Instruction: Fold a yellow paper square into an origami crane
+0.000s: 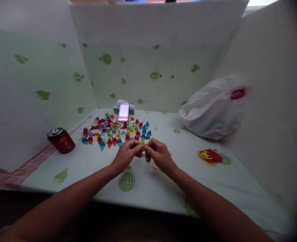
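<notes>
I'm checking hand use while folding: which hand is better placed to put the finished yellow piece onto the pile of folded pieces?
Probably the left hand: it pinches the yellow paper with the right hand, and the colourful folded pieces lie ahead, slightly to its side.

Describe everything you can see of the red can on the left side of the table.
The red can is a small drink can, metal by its look, with a silver top and faint gold markings on its side. It leans, its top tipped to the left. It rests at the left edge of the table cover, close to the left white wall. No hand touches it, and the folded paper pieces lie apart from it.
</notes>
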Motion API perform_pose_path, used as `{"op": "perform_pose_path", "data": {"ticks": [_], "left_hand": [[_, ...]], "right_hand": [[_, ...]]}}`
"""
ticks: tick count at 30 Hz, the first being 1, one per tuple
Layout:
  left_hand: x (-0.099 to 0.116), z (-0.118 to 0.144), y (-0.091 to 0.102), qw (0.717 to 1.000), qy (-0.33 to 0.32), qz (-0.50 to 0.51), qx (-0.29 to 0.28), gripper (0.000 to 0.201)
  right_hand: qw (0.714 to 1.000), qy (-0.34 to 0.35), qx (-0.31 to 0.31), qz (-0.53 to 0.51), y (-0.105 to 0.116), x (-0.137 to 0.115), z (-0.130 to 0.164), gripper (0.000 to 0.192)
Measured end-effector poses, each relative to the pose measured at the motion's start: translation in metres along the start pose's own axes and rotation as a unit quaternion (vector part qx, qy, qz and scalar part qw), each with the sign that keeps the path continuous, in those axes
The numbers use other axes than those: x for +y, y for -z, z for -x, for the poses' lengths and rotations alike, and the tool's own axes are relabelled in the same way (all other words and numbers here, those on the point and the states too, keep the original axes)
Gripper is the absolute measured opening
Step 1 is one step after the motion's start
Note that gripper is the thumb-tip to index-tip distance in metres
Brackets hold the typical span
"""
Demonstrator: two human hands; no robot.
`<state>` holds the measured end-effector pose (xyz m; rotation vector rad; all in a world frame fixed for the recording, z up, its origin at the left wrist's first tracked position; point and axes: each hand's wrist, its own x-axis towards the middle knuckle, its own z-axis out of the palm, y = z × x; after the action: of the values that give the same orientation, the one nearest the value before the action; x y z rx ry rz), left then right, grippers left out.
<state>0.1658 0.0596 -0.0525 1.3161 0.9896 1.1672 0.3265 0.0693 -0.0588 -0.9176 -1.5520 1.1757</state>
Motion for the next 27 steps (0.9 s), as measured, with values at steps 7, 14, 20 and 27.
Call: {"op": "perform_pose_path", "data": {"ticks": [7,14,20,27], "left_hand": [[0.002,-0.014,0.01,0.999,-0.028,0.012,-0.017,0.026],[-0.007,-0.029,0.019,0.998,-0.011,0.058,-0.018,0.032],[-0.024,-0.033,0.025,0.996,-0.011,0.085,-0.024,0.031],[-0.028,-0.032,0.033,0.994,0.013,0.086,-0.068,0.03]], "right_hand": [[0.999,-0.015,-0.029,0.004,-0.002,-0.01,-0.006,0.026],[0.989,-0.085,-0.054,-0.11,0.0,-0.015,-0.024,0.025],[0.985,-0.074,-0.043,-0.151,-0.008,0.003,-0.029,0.025],[0.97,-0.119,-0.066,-0.2,-0.005,0.017,-0.022,0.024]]}}
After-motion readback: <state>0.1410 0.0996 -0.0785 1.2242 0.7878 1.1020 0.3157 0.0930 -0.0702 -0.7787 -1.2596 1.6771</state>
